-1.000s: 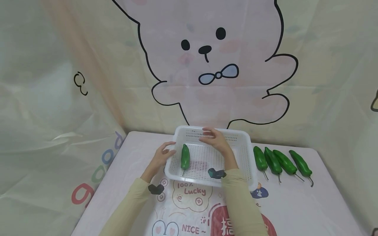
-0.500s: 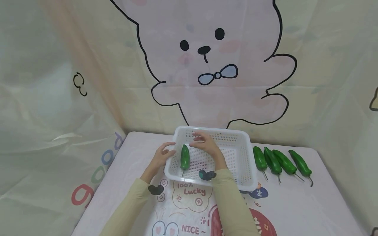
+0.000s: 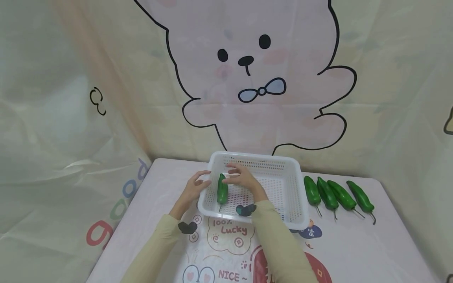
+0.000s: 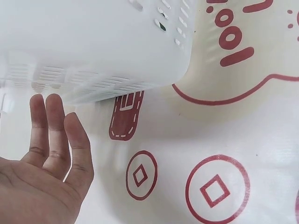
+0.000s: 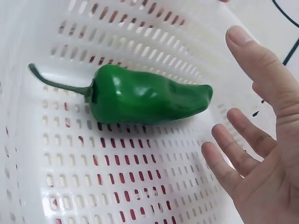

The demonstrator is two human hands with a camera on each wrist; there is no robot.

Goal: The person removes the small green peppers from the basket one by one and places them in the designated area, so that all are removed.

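A green pepper (image 3: 222, 191) lies in the left part of a white perforated basket (image 3: 283, 226). Over the pepper's tip end hovers my right hand (image 3: 243, 179), fingers spread and holding nothing. From the right wrist view, the whole pepper (image 5: 147, 95) with its stem shows, apart from the loosely bent fingers of the right hand (image 5: 266, 163). My left hand (image 3: 192, 188) is at the basket's left rim. Three extended fingers of the left hand (image 4: 51, 158) reach toward the basket's outer wall (image 4: 93, 42); whether they touch it is unclear, and the thumb is hidden there.
Several more green peppers (image 3: 327, 192) lie side by side on the table right of the basket. The printed tablecloth (image 3: 375, 251) covers the table, and a curtain with a bear drawing (image 3: 262, 122) hangs close behind.
My right hand has moved left across the basket and a little lower, to the pepper's upper end. The left hand, basket and peppers stay in place.
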